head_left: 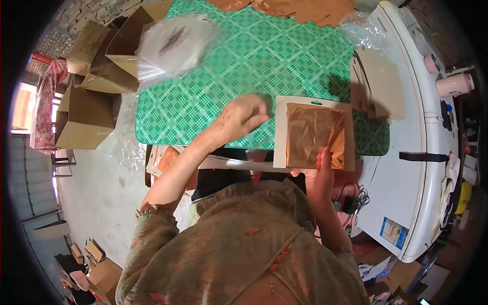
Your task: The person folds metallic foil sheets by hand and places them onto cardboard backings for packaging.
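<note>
My right hand (323,175) grips the lower edge of a pale card (280,132), its thumb over the front. On the card's face lies a flat, glossy orange-brown packet (312,133), and a small green-edged slot is cut near the top. My left hand (241,116) is over the green checked table, left of the card and apart from it. Its fingers are curled in, the thumb points toward the card, and nothing shows between them. A clear plastic strip (234,163) stretches below the table edge toward my right hand.
Clear plastic bags (175,46) are stacked at the table's (244,56) back left. Orange-brown pieces (300,9) lie at the far edge. Pale cards (384,84) stand at the right, beside a white appliance (406,178). Open cardboard boxes (86,117) are on the left.
</note>
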Demonstrator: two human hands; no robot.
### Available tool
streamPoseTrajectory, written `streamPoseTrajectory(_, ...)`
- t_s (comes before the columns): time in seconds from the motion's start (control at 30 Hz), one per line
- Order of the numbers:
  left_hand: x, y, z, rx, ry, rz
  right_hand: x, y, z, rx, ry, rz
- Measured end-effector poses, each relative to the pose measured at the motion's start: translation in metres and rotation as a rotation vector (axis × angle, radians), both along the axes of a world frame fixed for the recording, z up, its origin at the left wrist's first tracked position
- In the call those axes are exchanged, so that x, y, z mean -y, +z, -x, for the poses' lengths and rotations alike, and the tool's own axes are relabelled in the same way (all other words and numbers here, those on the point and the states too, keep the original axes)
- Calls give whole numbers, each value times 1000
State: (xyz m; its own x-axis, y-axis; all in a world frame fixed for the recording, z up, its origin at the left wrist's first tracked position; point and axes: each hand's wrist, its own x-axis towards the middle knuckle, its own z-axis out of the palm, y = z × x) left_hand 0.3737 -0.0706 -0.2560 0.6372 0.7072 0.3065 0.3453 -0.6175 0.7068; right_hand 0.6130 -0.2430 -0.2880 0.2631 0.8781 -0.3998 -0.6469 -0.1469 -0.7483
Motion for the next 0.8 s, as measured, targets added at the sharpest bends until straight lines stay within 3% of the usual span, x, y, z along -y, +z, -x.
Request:
streamPoseTrajectory(0.23, 13, -1, -5, 30, -17, -260, -4, 6, -4, -9, 78, -92)
streamPoseTrajectory(0.4, 16, -7, -8, 1, 56, -196, -6, 0, -4, 48, 56, -80)
streamPoseTrajectory(0.5, 12, -7, -4, 7, 60, -132, -5, 22, 1, 242, 40, 62)
streamPoseTrajectory(0.6, 11, 1, -5, -5, 70, -109, 6, 13, -16, 445, 172, 8)
streamPoseTrajectory(0.8, 15, 7, -17, -164, 143, -154, 25, 14, -42, 262, 314, 189)
